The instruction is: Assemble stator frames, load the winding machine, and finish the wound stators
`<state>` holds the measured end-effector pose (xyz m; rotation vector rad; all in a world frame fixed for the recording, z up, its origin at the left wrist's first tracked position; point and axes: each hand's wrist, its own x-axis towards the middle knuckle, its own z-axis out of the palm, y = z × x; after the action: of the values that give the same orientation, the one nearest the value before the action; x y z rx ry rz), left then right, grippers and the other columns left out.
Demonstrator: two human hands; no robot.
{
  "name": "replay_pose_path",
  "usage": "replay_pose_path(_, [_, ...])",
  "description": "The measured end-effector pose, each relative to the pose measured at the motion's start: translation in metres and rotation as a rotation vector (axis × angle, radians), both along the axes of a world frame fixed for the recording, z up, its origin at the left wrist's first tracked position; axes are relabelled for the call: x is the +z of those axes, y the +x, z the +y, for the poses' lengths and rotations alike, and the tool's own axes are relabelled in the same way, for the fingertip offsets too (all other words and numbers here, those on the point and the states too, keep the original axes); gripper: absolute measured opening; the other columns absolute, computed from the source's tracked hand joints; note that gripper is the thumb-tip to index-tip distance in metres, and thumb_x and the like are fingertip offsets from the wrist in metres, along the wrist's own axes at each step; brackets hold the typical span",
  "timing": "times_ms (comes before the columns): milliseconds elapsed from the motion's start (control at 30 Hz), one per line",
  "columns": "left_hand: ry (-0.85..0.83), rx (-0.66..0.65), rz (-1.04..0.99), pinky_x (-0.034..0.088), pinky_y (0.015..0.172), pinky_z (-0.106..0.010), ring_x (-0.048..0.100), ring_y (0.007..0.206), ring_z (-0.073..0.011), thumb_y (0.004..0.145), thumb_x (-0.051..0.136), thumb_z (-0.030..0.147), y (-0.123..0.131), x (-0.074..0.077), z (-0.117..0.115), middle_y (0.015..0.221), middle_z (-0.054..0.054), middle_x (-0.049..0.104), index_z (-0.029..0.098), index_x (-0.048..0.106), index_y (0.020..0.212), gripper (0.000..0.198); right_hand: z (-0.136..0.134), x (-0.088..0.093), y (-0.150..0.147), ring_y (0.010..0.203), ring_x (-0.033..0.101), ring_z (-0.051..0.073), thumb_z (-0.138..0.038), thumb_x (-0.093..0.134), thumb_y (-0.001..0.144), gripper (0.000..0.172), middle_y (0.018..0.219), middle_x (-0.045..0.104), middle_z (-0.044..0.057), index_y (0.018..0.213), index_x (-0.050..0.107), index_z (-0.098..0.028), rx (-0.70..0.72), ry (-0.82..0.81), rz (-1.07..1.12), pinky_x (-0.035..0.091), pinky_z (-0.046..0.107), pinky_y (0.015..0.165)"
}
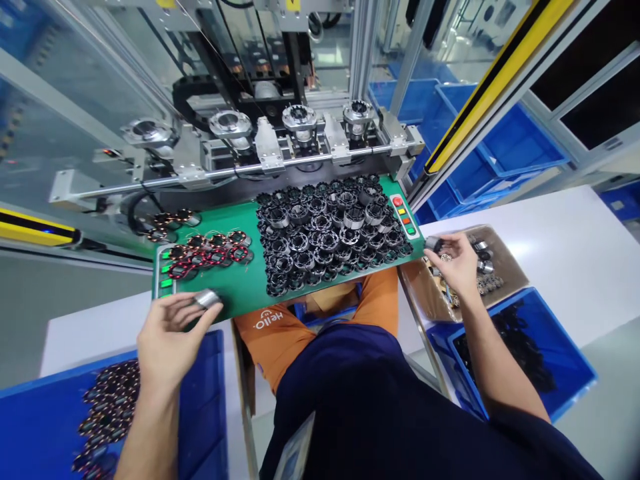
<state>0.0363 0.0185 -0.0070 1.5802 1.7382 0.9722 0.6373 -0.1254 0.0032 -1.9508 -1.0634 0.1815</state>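
My left hand (175, 330) holds a silver metal ring (207, 299) between thumb and fingers at the front left of the green work surface (240, 293). Over the cardboard box at the right, my right hand (457, 262) grips a dark ring core (434, 245) by its side. Many black and silver ring cores (327, 241) stand packed and partly stacked on the green surface. Left of them lie several cores wound with reddish wire (215, 256), and a few copper-wound ones (175, 221) sit behind.
A machine rail (220, 175) with several round metal fixtures (231, 124) runs behind the green surface. Control buttons (404, 217) line its right end. The cardboard box (510, 267) holds loose parts. Blue bins (565, 347) stand lower right and lower left (203, 400).
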Motion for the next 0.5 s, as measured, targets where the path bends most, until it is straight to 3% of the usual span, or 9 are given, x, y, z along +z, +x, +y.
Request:
replay_pose_path(133, [0.030,0.001,-0.028,0.074,0.111,-0.049,0.088,0.108,-0.0275,0.083,0.087,0.057,-0.007,0.013,0.004,0.129,-0.003,0.084,0.036,0.076,0.131,0.054,-0.002,0.017,-0.002,0.100,0.082,0.032,-0.062,0.093,0.090,0.055,0.118,0.089,0.012,0.130,0.084,-0.025,0.023,0.010,-0.057,0.073,0.057,0.106])
replay_pose_path(267, [0.060,0.015,-0.054,0.073,0.116,-0.051,0.088,0.111,-0.0300,0.077,0.090,0.056,-0.009,0.021,0.005,0.116,-0.002,0.085,0.033,0.079,0.120,0.050,-0.007,0.031,-0.006,0.096,0.084,0.031,-0.054,0.092,0.094,0.042,0.119,0.092,0.012,0.125,0.090,-0.025,0.056,0.001,-0.074,0.074,0.058,0.108])
replay_pose_path(400, [0.117,0.040,-0.065,0.072,0.122,-0.058,0.091,0.119,-0.0355,0.072,0.096,0.057,-0.001,0.019,0.002,0.123,-0.005,0.089,0.032,0.080,0.129,0.063,-0.009,0.027,-0.008,0.105,0.090,0.033,-0.062,0.100,0.089,0.064,0.127,0.093,0.014,0.139,0.088,-0.023,0.028,0.019,-0.042,0.078,0.055,0.104])
replay_pose_path(500, [0.179,0.011,0.162,0.069,0.126,-0.067,0.089,0.120,-0.0408,0.083,0.094,0.064,0.008,0.013,0.000,0.125,-0.008,0.092,0.032,0.088,0.128,0.056,-0.006,0.012,-0.010,0.116,0.089,0.037,-0.070,0.099,0.087,0.074,0.131,0.093,0.016,0.143,0.089,-0.023,0.001,0.017,-0.056,0.075,0.061,0.115])
